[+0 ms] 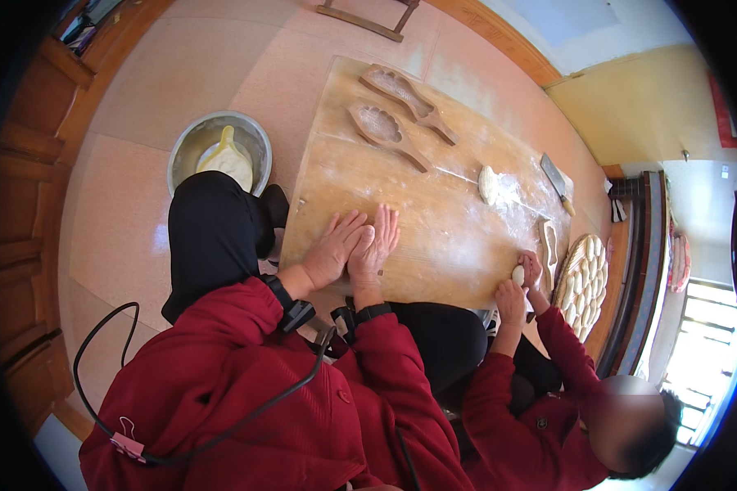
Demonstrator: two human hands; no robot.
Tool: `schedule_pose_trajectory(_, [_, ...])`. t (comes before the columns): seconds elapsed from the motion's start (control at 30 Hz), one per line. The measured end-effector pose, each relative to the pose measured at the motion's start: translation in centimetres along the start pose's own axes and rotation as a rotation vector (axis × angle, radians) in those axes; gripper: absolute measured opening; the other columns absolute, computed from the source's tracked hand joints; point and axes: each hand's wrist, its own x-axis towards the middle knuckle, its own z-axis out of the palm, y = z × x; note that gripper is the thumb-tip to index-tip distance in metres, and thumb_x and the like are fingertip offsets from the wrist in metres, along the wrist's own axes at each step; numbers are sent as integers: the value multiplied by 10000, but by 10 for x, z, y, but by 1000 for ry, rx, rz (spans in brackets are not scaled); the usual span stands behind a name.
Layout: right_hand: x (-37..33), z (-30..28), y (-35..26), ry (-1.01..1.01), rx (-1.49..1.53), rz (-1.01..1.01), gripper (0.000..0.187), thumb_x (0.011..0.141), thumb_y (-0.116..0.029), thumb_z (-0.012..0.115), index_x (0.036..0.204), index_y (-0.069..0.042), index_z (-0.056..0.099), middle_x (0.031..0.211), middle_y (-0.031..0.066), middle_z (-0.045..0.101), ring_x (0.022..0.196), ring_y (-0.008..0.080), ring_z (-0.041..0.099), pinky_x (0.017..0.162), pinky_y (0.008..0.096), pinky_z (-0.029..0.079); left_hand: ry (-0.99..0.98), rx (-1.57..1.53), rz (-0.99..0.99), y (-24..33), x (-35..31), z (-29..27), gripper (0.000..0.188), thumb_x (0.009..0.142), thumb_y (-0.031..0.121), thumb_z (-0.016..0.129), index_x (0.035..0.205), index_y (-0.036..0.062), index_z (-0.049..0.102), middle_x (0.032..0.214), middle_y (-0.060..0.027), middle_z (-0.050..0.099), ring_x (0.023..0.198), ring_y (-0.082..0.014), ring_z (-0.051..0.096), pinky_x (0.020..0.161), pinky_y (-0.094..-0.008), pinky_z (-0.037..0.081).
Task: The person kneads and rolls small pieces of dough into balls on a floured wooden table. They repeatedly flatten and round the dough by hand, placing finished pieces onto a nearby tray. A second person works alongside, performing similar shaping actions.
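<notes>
My left hand [329, 248] and my right hand [373, 245] lie side by side, touching, near the front left of a floured wooden board [336, 184]. Both have their fingers stretched out, pointing away from me. I see nothing held in either one, though the space between the palms is hidden. Beyond them on the board are two carved wooden moulds [381, 127] with handles. A pale lump of dough [489, 186] sits further right beside a patch of loose flour [512, 195].
A metal basin [264, 155] of flour with a yellow scoop [227, 137] stands on the floor at left. A cleaver [555, 178] lies at the board's right edge, near another mould [548, 245]. A round tray [558, 299] holds several dough pieces. A co-worker's hands [516, 299] handle a small dough piece.
</notes>
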Motion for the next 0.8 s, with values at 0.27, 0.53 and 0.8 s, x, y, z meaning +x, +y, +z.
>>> schedule_pose_trajectory(0.27, [45,15,15,-38,-22,-20,549,1039,-367,296,1468,-41,402,1545,168,352,1473,347,217,1185,499,102,-1,192,-227,1,19,-13,650,848,153,596,1439,-8,377,1527,-222,333,1435,-381,294,1171,-538,189])
schedule_pose_trajectory(0.53, [11,6,8,39,3,-65,542,1039,-362,304,1469,-45,398,1541,182,349,1470,364,219,1181,520,104,-27,99,-53,3,5,-3,635,873,176,585,1445,-4,377,1536,-208,324,1454,-374,257,1181,-526,160])
schedule_pose_trajectory(0.8, [39,2,13,-164,649,114,564,1047,-379,266,1481,-34,369,1532,177,367,1466,353,235,1180,519,116,-75,33,-177,6,14,-13,666,873,214,604,1457,5,360,1545,-220,303,1465,-384,226,1185,-544,136])
